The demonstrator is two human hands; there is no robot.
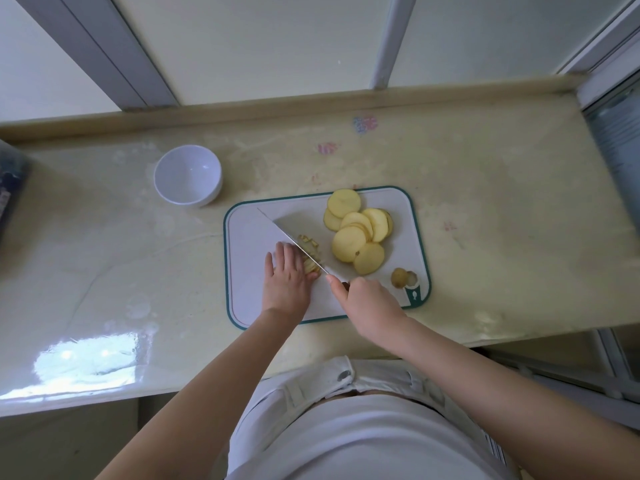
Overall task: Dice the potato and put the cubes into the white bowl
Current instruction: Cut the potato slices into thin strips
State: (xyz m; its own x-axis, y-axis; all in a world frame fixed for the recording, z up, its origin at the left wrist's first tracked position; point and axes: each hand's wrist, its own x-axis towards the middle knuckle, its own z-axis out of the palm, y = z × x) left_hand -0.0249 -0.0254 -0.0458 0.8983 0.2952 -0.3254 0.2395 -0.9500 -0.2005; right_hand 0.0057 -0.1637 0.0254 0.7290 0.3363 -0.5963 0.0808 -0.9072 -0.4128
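A white cutting board with a green rim (249, 306) lies on the counter. Several round potato slices (356, 230) are fanned out on its right half. My left hand (285, 278) presses down on a small stack of potato slices (310, 266) near the board's middle. My right hand (370, 301) grips the handle of a broad knife (294, 230), whose blade stands against that stack, with thin cut strips (308, 242) lying beyond it. The white bowl (187, 175) sits empty on the counter to the upper left of the board.
Two potato end pieces (403, 277) lie at the board's lower right corner. A dark object (10, 192) stands at the counter's left edge. A raised ledge and window frames run along the back of the beige counter (502, 202).
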